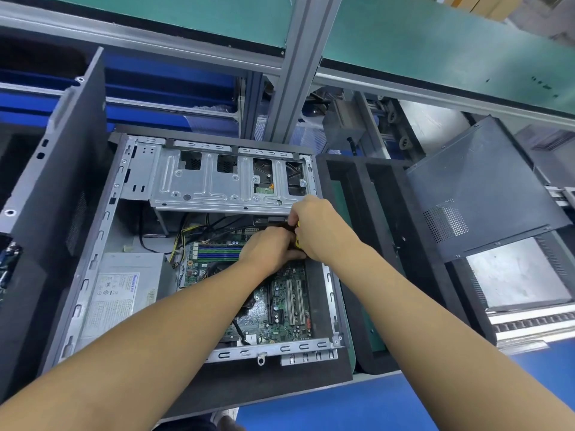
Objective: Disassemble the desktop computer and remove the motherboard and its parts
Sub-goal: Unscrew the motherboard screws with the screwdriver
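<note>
**Desk:** What are the hands doing?
**Photog:** Both are inside the case, pressed together. R hand (314, 227) is curled round a yellow-black item (297, 242), prob. a tool handle. Only slivers of it show betw. the fingers. L hand (268, 247) is curled too, knuckles up, touching the R hand. Its fingertips are hidden, so can't tell whether it grips anything.

**Desk:** Where exactly?
**Photog:** Over the far edge of the motherboard (280, 293), just below the near-right corner of the cage (211, 185). Both forearms reach in from the near side.

**Desk:** And the board?
**Photog:** Green, lying flat in the case (93, 244), which is on its side w/ the top open. RAM slots (217, 251) sit just left of the L hand. White card slots (295, 301) are nearer the camera, right side. Black and yellow cables (186, 234) run from under the cage toward the board.

**Desk:** Anything else in the box?
**Photog:** PSU (121, 287), grey w/ a label, in the near-left corner. A drive (264, 181) shows thru a cut-out in the cage.

**Desk:** Around it?
**Photog:** Blue worktop (342, 405) shows in front of the case. Left panel (62, 166), dark, stands upright beside it. Right panel (476, 188), perforated, lies tilted beyond a black foam frame (357, 213). Alu post (298, 66) and green shelf (435, 42) overhead.
</note>
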The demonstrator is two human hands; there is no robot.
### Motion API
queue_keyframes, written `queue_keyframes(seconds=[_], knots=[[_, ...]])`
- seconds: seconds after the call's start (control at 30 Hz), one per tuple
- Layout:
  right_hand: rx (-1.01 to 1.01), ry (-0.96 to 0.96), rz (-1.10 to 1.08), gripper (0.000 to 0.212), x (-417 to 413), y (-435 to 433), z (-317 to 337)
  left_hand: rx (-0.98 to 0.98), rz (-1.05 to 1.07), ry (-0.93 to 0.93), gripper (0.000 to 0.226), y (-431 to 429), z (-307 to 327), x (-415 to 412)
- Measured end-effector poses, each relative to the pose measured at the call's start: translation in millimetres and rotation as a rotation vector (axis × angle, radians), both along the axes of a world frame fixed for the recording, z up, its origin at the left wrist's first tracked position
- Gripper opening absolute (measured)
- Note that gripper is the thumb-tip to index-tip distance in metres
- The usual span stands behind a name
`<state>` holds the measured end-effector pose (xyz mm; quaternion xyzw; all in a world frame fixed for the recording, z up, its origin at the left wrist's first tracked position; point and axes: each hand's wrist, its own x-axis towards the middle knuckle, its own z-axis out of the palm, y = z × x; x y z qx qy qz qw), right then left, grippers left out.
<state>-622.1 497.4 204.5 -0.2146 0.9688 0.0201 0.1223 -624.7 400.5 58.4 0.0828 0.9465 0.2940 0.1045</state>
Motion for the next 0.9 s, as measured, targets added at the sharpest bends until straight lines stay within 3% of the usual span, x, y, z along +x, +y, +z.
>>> queue_keyframes(seconds=[0.1,0.27,0.33,0.43,0.5,0.63,0.8,0.9], knots=[[0.015,-0.044,0.04,0.034,0.0,1.2,4.0,0.017,-0.034,-0.012,0.043,-0.8,-0.4,0.5],[-0.025,-0.121,-0.007,0.029,-2.8,4.7,6.2,0.037,-0.024,-0.02,0.036,-1.2,0.2,-0.7],[-0.042,-0.075,-0.044,0.022,-2.7,5.3,5.3,0.046,-0.003,-0.023,0.021,-0.4,1.3,-0.9],[-0.012,0.04,-0.136,0.036,-2.6,6.1,0.0,0.038,0.003,0.001,0.022,1.3,1.8,-0.9],[-0.014,0.039,-0.177,0.033,-2.9,5.6,-1.8,0.027,-0.019,0.0,0.018,1.9,1.6,-1.4],[-0.022,0.01,-0.112,0.016,-4.3,4.3,-0.6,0.022,-0.026,0.004,0.021,0.0,-0.8,-1.5],[-0.029,-0.088,-0.014,0.03,-4.6,2.4,4.8,-0.02,-0.035,0.004,0.026,0.5,-3.9,-2.9],[-0.069,-0.071,-0.057,0.02,-5.2,3.4,2.5,-0.047,-0.019,0.013,0.035,1.5,-3.1,-2.9]])
